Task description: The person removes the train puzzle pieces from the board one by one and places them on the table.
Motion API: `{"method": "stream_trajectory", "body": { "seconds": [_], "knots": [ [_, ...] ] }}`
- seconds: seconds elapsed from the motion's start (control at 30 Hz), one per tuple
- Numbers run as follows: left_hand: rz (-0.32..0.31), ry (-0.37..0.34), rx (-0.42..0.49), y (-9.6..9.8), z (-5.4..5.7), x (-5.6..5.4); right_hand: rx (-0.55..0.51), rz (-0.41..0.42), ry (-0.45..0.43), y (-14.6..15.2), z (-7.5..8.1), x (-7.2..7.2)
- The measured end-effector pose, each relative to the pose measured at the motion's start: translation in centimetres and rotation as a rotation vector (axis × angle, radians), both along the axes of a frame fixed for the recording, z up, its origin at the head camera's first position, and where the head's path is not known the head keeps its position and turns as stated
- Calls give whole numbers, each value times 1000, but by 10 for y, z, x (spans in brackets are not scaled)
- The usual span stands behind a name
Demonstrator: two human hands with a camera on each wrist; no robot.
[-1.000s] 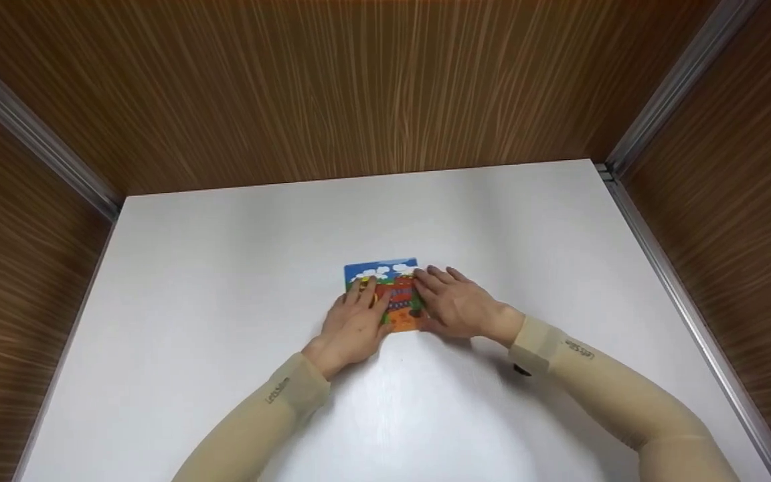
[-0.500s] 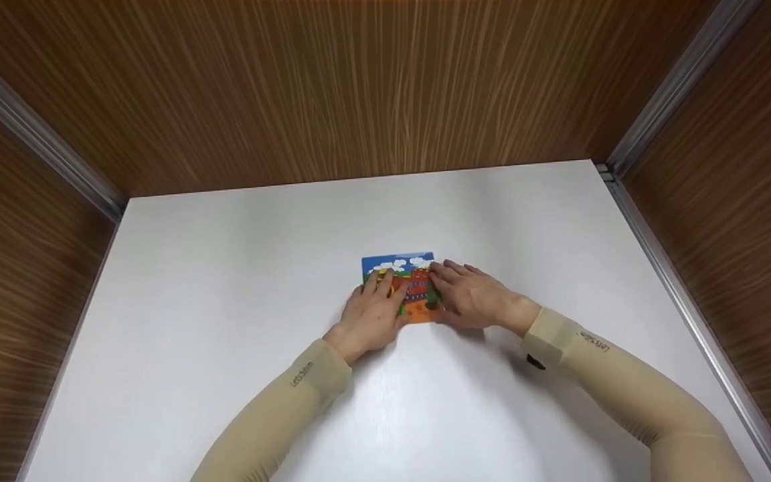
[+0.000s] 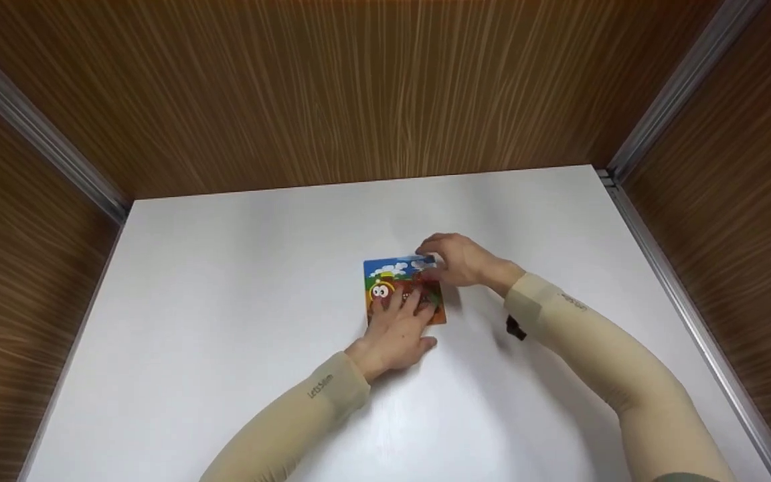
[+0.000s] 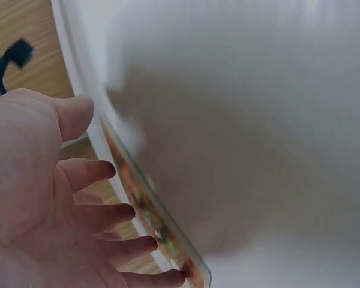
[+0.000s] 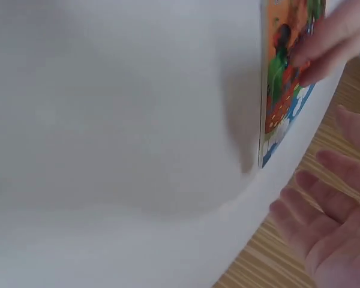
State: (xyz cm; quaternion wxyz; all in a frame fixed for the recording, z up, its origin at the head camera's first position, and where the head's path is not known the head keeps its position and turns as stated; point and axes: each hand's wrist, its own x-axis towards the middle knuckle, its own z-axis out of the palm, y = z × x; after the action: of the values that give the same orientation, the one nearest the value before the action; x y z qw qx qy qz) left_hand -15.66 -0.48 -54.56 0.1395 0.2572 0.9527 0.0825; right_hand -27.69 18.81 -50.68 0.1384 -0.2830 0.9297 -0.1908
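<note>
A thin square board printed with a cartoon train under a blue, cloudy sky lies on the white table. My left hand rests on its lower part with fingers straight and spread, covering some of the picture. In the left wrist view, those fingertips reach the board's orange and green face. My right hand is at the upper right corner, fingers bent loosely beyond the top edge and thumb over the picture. Seen from the right wrist, this hand's fingers are relaxed and apart from the board.
The white table spreads around the board. Wood-grain panels stand behind it and at both sides, with metal rails along the side edges. A small dark object hangs below my right wrist.
The board has shifted right along with both hands. My right hand has left its right side and moved up to the top corner. My left hand has slid lower, uncovering the train's face.
</note>
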Motion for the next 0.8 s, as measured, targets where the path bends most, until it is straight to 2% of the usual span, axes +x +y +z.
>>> {"method": "stream_trajectory", "body": {
  "seconds": [0.23,0.37,0.63,0.8],
  "knots": [
    [-31,68,-59,4,-6,3,-68,-4,-89,-20,-8,-21],
    [-44,76,-60,3,-8,3,-75,26,-122,-32,-13,-28],
    [-50,98,-48,0,-12,4,-92,53,-164,-56,-25,-35],
    [-51,97,-51,-1,-13,5,-57,31,-158,-66,-30,-34]
  ]
}}
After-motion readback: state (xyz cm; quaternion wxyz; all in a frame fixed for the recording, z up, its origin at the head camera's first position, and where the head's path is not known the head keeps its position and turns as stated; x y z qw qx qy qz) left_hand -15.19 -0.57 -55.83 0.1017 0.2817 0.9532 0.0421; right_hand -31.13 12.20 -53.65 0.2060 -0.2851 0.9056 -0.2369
